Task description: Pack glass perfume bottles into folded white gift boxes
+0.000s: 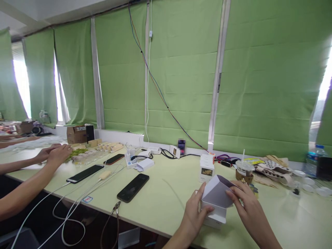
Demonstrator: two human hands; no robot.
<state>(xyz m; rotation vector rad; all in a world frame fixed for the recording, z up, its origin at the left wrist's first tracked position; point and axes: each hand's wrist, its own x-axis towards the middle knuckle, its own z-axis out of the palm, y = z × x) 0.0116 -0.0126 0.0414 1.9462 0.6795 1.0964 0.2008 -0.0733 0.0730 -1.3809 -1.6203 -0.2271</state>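
Near the table's front edge, right of centre, a white cardboard box has its flaps raised. My left hand grips its left side, the thumb lying across the front. On the other side, my right hand pinches the raised flap between thumb and fingers. Just behind the box stands a taller white box with a small picture on its front. The inside of the held box is mostly hidden by the flaps.
Phones and white cables lie to the left, beside a power strip. Another person's hands work over a tray at the far left. A lidded cup, cloth and small round containers are at the right.
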